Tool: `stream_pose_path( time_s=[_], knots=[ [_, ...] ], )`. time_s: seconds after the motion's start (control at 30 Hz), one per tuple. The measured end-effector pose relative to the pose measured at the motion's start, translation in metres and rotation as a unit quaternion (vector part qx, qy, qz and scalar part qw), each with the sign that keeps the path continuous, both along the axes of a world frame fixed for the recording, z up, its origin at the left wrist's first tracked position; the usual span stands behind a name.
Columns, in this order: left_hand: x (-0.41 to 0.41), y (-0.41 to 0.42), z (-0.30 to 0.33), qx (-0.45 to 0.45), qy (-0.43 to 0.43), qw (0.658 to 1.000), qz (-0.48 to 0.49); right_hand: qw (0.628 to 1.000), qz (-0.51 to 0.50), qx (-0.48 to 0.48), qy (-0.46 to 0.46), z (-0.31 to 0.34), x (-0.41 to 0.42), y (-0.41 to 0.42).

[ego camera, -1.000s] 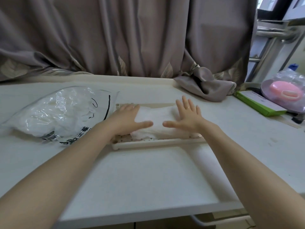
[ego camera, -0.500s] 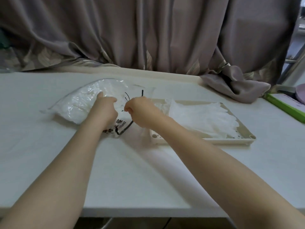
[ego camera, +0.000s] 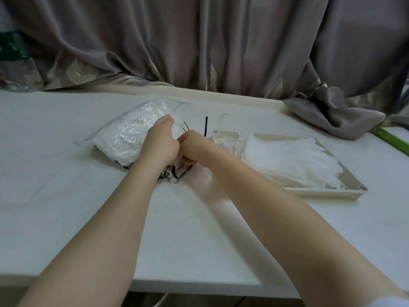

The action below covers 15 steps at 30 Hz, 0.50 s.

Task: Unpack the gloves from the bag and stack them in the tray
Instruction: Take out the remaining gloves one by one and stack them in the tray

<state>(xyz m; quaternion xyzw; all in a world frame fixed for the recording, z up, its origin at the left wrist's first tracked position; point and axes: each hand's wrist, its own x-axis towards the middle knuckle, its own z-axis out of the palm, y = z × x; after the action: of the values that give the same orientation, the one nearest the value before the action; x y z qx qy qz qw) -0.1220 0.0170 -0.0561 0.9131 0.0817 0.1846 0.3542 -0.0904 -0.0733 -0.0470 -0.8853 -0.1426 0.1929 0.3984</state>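
Head view: left hand (ego camera: 160, 141) and right hand (ego camera: 192, 145) both pinch the plastic bag (ego camera: 130, 134) mouth, likely parting it. White gloves (ego camera: 287, 158) already lie in the tray (ego camera: 354, 185).

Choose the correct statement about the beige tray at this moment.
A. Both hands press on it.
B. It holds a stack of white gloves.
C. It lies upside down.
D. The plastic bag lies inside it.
B: white gloves lie stacked in the beige tray, while both hands work at the plastic bag beside it.
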Motion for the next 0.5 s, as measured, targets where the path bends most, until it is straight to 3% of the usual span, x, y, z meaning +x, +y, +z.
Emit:
stream_pose_path(
  time_s=[0.13,0.3,0.37,0.43,0.5],
  knots=[
    [0.0,-0.006,-0.002,0.021,0.034,0.999,0.004,0.99,-0.086,0.084,-0.069,0.016,0.009,-0.033],
    [0.0,-0.018,-0.018,0.08,0.142,0.985,-0.061,0.925,-0.194,0.328,0.013,0.031,0.003,-0.077],
    [-0.002,-0.021,-0.021,0.101,0.175,0.978,-0.057,0.891,-0.192,0.406,0.063,0.033,-0.005,-0.1],
    [-0.008,-0.027,-0.016,0.137,0.136,0.98,-0.041,0.872,-0.141,0.46,0.09,0.032,-0.011,-0.119],
    [-0.016,-0.038,-0.002,0.098,-0.014,0.994,-0.055,0.886,-0.086,0.449,0.073,0.033,-0.019,-0.133]
  ],
)
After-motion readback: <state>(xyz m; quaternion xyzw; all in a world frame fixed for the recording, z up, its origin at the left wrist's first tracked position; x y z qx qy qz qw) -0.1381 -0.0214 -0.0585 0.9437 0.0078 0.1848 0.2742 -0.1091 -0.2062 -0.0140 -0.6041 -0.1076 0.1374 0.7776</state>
